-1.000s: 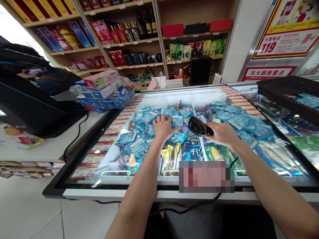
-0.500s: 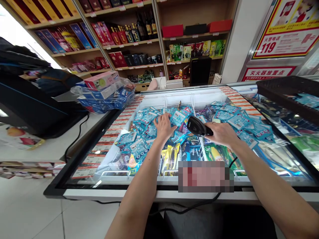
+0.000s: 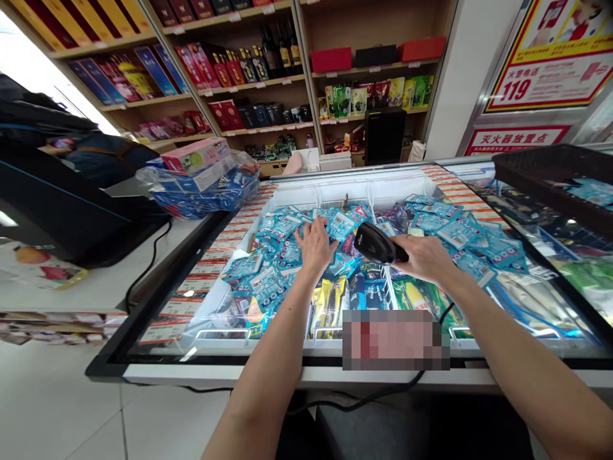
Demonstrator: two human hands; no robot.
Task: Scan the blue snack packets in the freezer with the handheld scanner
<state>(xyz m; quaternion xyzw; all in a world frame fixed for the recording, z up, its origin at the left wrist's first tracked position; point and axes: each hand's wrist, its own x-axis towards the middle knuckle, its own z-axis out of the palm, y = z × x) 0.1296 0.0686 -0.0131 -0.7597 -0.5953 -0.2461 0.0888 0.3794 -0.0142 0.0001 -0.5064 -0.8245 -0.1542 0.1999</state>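
My left hand (image 3: 316, 246) rests with its fingers spread on blue packets (image 3: 268, 284) that lie in a loose pile on the glass lid of a freezer. To its right, my right hand (image 3: 424, 257) is wrapped round the handle of a black barcode scanner (image 3: 376, 243). The scanner's head points left, over the packets beside my left hand. A second pile of blue packets (image 3: 462, 233) lies beyond my right hand. Below the glass, yellow packs (image 3: 329, 303) show in a white wire basket.
A plastic-wrapped bundle of boxes (image 3: 205, 179) and a black monitor (image 3: 71, 198) stand on the left counter. A dark basket (image 3: 550, 172) sits at the right. The scanner's black cable (image 3: 354, 404) hangs along the freezer's front edge. Stocked shelves (image 3: 253, 83) stand behind.
The scanner in my right hand has shifted slightly left and tilted a little. My left hand has barely moved.
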